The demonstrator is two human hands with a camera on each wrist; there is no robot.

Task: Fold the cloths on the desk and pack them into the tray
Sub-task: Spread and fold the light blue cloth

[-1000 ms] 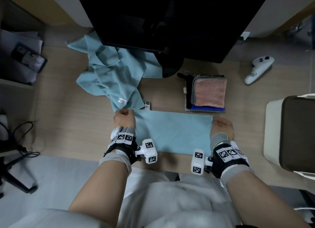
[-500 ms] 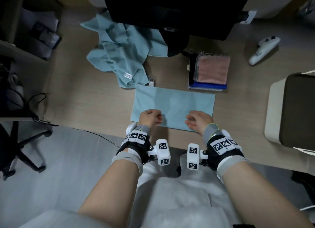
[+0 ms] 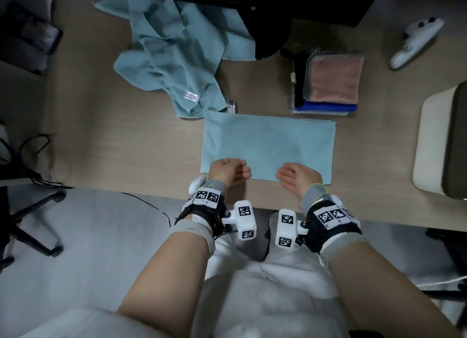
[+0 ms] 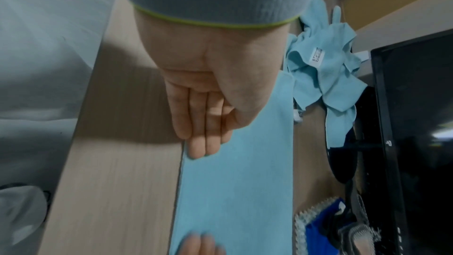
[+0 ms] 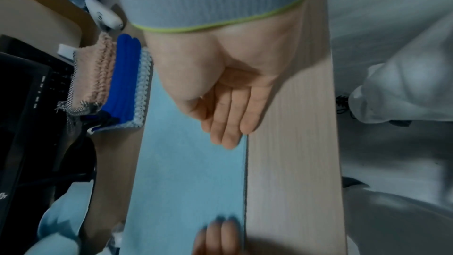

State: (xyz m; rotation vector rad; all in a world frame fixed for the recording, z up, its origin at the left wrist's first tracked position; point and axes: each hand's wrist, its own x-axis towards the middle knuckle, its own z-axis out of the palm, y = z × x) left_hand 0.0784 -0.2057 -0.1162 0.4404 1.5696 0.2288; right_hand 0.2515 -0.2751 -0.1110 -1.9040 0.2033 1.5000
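A light blue cloth (image 3: 269, 145), folded into a flat rectangle, lies on the desk (image 3: 126, 145) in front of me. My left hand (image 3: 228, 171) rests on its near edge, left of middle. My right hand (image 3: 298, 177) rests on the same edge a short way to the right. In the left wrist view my left fingers (image 4: 201, 143) lie straight and together on the cloth (image 4: 235, 191). The right wrist view shows my right fingers (image 5: 228, 135) flat on the cloth (image 5: 186, 172) at its edge. Neither hand holds anything. More light blue cloths (image 3: 177, 54) lie crumpled at the back left.
A stack of folded cloths (image 3: 333, 80), pink over blue, sits at the back right; what is under it is unclear. A black monitor base (image 3: 267, 34) stands behind the cloths. A white controller (image 3: 414, 42) lies far right. A beige and dark object (image 3: 439, 140) borders the right edge.
Both hands have come from the cloth's far corners to its near edge and closer together. The cloth stays flat in place.
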